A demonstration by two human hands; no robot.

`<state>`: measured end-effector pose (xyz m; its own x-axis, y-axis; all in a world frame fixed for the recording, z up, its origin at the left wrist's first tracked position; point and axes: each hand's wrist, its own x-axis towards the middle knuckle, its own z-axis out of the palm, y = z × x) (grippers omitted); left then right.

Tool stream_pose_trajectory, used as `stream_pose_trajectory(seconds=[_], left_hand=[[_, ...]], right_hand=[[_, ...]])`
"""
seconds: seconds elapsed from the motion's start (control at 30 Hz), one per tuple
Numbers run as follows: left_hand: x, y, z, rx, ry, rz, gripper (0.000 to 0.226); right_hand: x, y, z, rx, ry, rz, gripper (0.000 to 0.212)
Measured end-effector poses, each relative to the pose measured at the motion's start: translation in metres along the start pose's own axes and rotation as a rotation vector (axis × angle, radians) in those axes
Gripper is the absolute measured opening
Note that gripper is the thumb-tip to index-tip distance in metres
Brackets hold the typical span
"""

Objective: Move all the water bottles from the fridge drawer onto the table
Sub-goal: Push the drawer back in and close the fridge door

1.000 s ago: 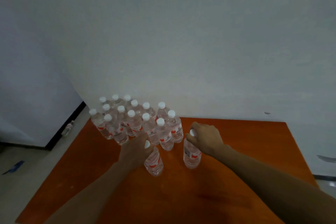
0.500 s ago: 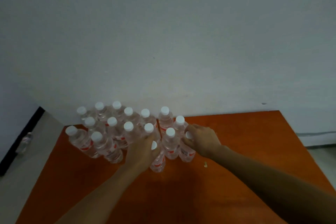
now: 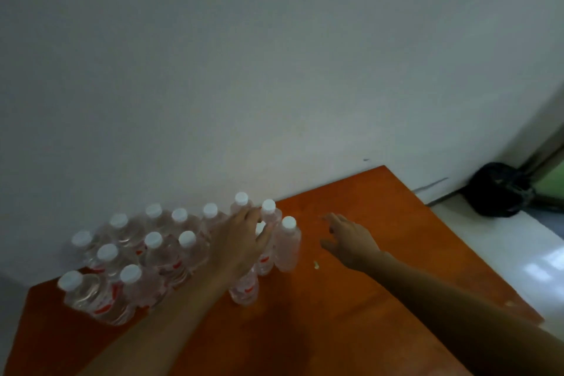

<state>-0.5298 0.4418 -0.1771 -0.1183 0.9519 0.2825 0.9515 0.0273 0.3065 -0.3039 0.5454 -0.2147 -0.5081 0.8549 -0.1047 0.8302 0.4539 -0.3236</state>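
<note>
Several clear water bottles (image 3: 158,256) with white caps and red labels stand clustered on the orange table (image 3: 351,330) against the wall. My left hand (image 3: 241,241) lies over the right end of the cluster, fingers stretched out, its palm hiding the cap of the front bottle (image 3: 244,285). That bottle stands on the table. My right hand (image 3: 348,238) hovers open above the table, a hand's width right of the rightmost bottle (image 3: 287,249), touching nothing. The fridge drawer is out of view.
A white wall rises right behind the bottles. A small pale scrap (image 3: 316,264) lies on the table near my right wrist. A black bag (image 3: 500,189) sits on the floor in the far right corner. The table's right edge (image 3: 476,256) drops to a pale floor.
Both hands pushed their bottles into the cluster. My right hand let go of its bottle and drew away to the right; my left hand's fingers straightened. The view swung right.
</note>
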Motion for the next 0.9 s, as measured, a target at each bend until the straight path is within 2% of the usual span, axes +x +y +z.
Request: stream_pose_trajectory(seconds=[0.1, 0.33, 0.67, 0.9], left_hand=[[0.017, 0.044, 0.010, 0.027, -0.016, 0.070, 0.028], [0.006, 0.223, 0.057, 0.042, -0.252, 0.422, 0.024], [-0.123, 0.520, 0.123, -0.107, -0.463, 0.809, 0.021], [-0.169, 0.686, 0.172, -0.071, -0.502, 1.080, 0.028]], right_hand=[[-0.039, 0.038, -0.022, -0.007, 0.034, 0.100, 0.051], [-0.215, 0.152, -0.065, -0.022, 0.181, 0.436, 0.041], [-0.537, 0.292, -0.081, 0.028, 0.337, 0.920, 0.038], [-0.663, 0.380, -0.086, 0.104, 0.452, 1.171, 0.040]])
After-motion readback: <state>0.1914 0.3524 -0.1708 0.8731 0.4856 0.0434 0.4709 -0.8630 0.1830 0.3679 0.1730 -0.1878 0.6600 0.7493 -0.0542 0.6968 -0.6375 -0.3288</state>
